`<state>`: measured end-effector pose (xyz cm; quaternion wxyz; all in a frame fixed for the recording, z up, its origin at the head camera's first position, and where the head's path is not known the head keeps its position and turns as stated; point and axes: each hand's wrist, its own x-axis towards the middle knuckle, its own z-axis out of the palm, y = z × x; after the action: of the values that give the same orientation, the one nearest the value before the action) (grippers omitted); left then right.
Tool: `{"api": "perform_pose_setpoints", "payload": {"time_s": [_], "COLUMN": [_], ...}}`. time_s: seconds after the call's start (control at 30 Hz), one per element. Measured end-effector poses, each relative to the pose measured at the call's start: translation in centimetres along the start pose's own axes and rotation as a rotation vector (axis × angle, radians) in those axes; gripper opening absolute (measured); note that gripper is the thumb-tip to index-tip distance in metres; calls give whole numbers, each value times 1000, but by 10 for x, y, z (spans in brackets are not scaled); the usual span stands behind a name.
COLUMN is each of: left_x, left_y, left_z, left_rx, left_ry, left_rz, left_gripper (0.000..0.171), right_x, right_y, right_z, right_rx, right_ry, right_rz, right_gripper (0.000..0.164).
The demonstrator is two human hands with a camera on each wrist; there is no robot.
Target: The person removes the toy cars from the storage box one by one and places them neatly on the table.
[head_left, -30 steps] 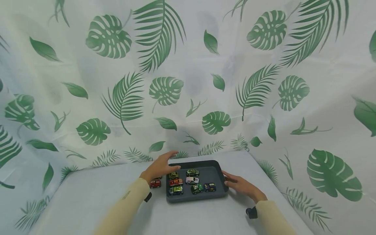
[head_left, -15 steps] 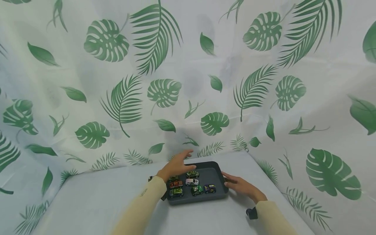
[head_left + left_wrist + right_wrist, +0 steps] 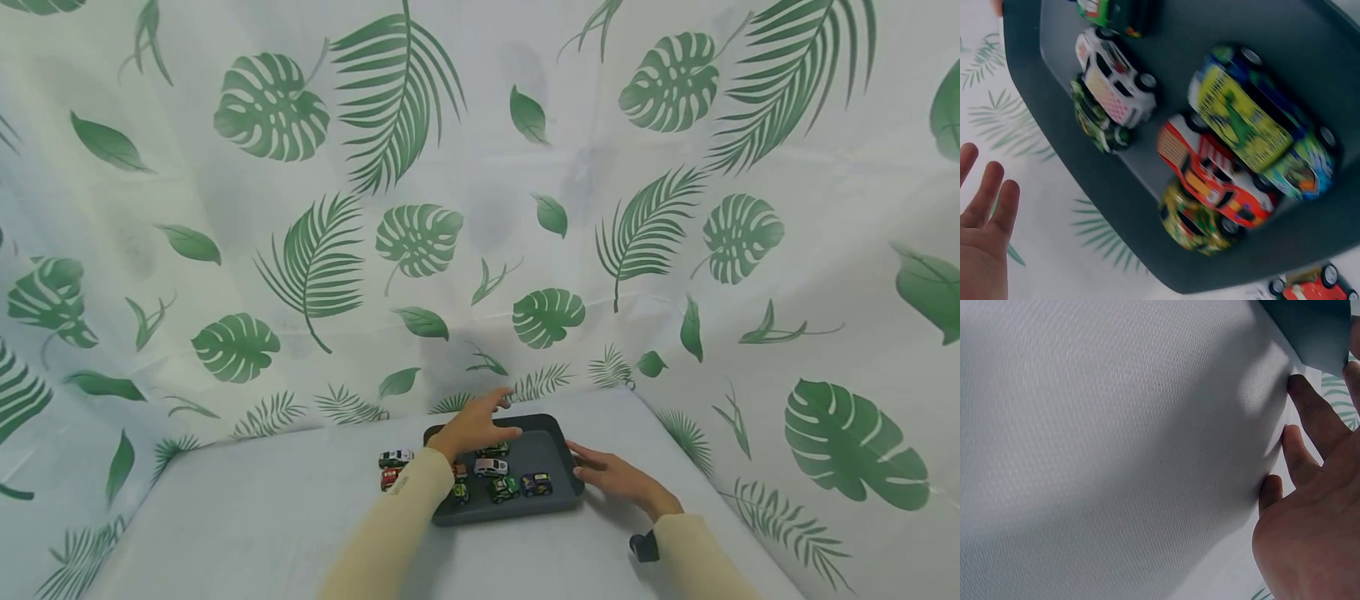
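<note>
A dark grey rectangular tray (image 3: 556, 502) lies on the table with several toy cars in it. My left hand (image 3: 472, 427) hovers over its far left part, fingers spread and no car visible in them. Below the left forearm, partly covered in the head view, the left wrist view shows a blue and yellow-green car (image 3: 1244, 119), a red-orange car (image 3: 1213, 175) and a camouflage car (image 3: 1194, 222). Farther right sit a white car (image 3: 491, 467), a green car (image 3: 504, 488) and a purple car (image 3: 537, 484). My right hand (image 3: 617, 477) touches the tray's right wall with extended fingers.
Outside the tray on the left stand a white car (image 3: 395, 458) and a red car (image 3: 390, 477), the latter partly behind the sleeve. A white table (image 3: 247, 500) carries everything. Leaf-patterned white sheeting (image 3: 480, 183) rises behind and at both sides.
My left hand has moved right, from the tray's left edge to above its far middle. It uncovers the cars left of the tray and covers some inside. The right hand stays put.
</note>
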<state>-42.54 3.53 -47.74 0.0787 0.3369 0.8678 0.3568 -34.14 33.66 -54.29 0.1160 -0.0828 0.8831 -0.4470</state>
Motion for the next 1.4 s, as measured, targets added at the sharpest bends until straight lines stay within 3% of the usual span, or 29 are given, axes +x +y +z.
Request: {"api": "perform_pose_setpoints", "payload": {"time_s": [0.3, 0.5, 0.77, 0.87, 1.1, 1.27, 1.4], "left_x": [16, 21, 20, 18, 13, 13, 11], "left_y": [18, 24, 31, 31, 28, 22, 17], "left_z": [22, 39, 47, 53, 68, 76, 81], "left_rx": [51, 99, 138, 178, 236, 268, 235], "left_ry": [-32, -80, -133, -149, -187, -197, -189], "left_rz": [38, 66, 63, 41, -9, -26, -16], "left_gripper": [75, 70, 68, 69, 65, 65, 70], "right_x": [2, 10, 2, 2, 6, -1, -3], "right_y": [5, 29, 5, 6, 23, 4, -2], "right_z": [-5, -9, -4, -4, -7, 0, 2], "right_rx": [5, -20, 1, -2, -30, 6, 7], "right_ry": [-32, -70, -19, -16, -39, 6, 19], "right_rz": [-51, -157, -24, -16, -95, -23, -5], "right_gripper": [65, 65, 66, 65, 64, 63, 63]}}
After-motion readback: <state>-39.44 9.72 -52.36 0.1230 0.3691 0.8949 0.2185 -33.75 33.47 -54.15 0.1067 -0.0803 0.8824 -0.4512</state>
